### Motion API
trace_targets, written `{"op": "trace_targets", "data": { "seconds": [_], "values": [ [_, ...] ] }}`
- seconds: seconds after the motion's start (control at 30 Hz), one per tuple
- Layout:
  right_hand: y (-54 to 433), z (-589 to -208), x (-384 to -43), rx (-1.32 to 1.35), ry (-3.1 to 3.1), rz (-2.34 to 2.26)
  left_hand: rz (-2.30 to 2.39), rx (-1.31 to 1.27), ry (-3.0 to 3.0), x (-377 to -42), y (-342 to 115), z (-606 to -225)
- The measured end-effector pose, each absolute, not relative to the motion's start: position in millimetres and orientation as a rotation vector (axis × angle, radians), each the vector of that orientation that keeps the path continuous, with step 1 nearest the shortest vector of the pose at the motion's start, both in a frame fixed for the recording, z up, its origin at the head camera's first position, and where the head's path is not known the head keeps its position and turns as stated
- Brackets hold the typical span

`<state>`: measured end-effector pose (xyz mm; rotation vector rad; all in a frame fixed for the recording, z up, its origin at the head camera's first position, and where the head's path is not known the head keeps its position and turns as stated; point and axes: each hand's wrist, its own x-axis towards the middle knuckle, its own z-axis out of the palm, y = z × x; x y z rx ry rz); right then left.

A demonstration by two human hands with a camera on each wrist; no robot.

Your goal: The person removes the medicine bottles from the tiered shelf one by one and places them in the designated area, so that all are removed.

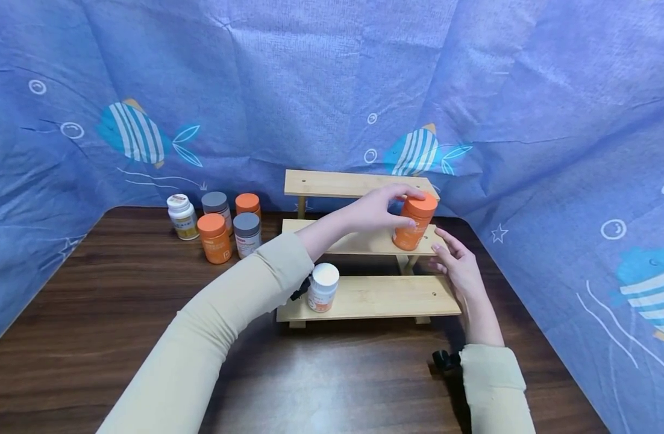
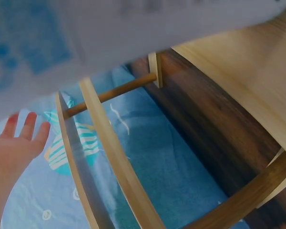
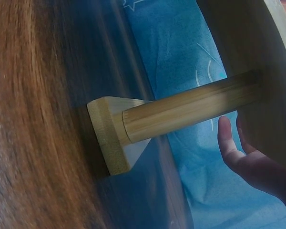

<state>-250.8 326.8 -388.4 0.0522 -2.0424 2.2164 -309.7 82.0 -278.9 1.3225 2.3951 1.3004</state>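
An orange bottle (image 1: 410,232) with an orange lid stands near the right end of the middle tier of a wooden three-tier rack (image 1: 359,296). My left hand (image 1: 372,210) holds it near its top, thumb in front and fingers round the lid. In the left wrist view, part of my left hand (image 2: 14,152) shows, but the bottle is hidden. At the middle tier's right end is my right hand (image 1: 459,262), thumb and forefinger apart beside the board's corner; contact is unclear. The right wrist view shows that hand (image 3: 257,167) beyond a round wooden strut (image 3: 190,109).
A white bottle (image 1: 322,292) stands on the lowest tier beneath my left forearm. On the dark table (image 1: 120,313) at left are a white-capped bottle (image 1: 183,218), orange bottles (image 1: 216,240) and grey-lidded bottles (image 1: 247,235). A blue fish-patterned cloth (image 1: 288,78) hangs behind.
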Motion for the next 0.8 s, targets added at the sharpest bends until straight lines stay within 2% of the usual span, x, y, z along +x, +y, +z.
{"op": "trace_targets", "data": {
  "seconds": [0.8],
  "values": [
    [324.8,-387.2,-249.7,0.06,-2.04,2.211,1.57,1.245,2.369,-305.0,79.9,-278.3]
  ]
}}
